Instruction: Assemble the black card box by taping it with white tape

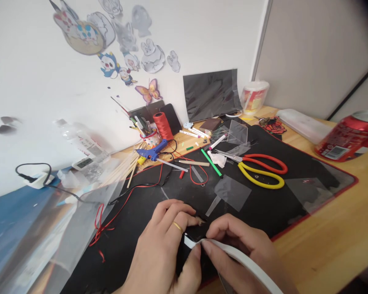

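Note:
At the front edge of the black mat point(135, 216), my left hand point(162, 249) is closed around a small dark object point(194, 236). Most of that object is hidden by my fingers. The left thumb presses near the end of a white flexible strip point(242, 258) that lies along the object's near edge. Close beside it, my right hand point(242, 241) pinches the same strip between thumb and forefinger. From there the strip curves away toward the lower right. Beyond my hands, a clear plastic sheet piece point(233, 192) lies on the mat.
Scissors point(260, 168), a green pen point(211, 162) and a blue glue gun point(153, 151) lie farther back. Red cord point(122, 214) trails at left. A red spool point(163, 126) stands beside a pen cup point(151, 138). A red can point(349, 134) stands at right.

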`<state>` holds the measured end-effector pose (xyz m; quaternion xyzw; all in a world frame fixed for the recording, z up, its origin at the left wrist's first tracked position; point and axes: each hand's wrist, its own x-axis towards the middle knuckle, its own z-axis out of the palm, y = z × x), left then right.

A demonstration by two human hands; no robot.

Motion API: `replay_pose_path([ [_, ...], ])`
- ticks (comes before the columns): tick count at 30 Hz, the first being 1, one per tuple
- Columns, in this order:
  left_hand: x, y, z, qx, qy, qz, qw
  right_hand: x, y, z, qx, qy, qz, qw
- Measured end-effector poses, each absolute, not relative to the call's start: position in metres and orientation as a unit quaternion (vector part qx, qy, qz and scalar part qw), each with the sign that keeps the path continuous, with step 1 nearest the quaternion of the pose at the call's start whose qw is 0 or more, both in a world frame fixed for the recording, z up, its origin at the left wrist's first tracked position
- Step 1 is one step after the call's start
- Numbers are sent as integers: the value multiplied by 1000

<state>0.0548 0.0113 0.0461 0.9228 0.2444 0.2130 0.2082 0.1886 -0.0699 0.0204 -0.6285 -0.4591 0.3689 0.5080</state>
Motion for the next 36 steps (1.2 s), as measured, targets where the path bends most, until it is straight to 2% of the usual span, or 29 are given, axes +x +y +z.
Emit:
replay_pose_path([
  [11, 54, 10, 47, 924, 250, 212, 198, 188, -70, 20, -616, -447, 392, 517],
  [29, 55, 5, 44, 912, 257, 254, 195, 185, -71, 17, -641, -500, 327, 482],
  [33, 55, 15, 53, 920, 251, 275, 119, 190, -54, 24, -621, -540, 290, 488],
  [36, 54, 30, 50, 909, 238, 340, 30, 196, -34, 31, -608, -587, 248, 474],
])
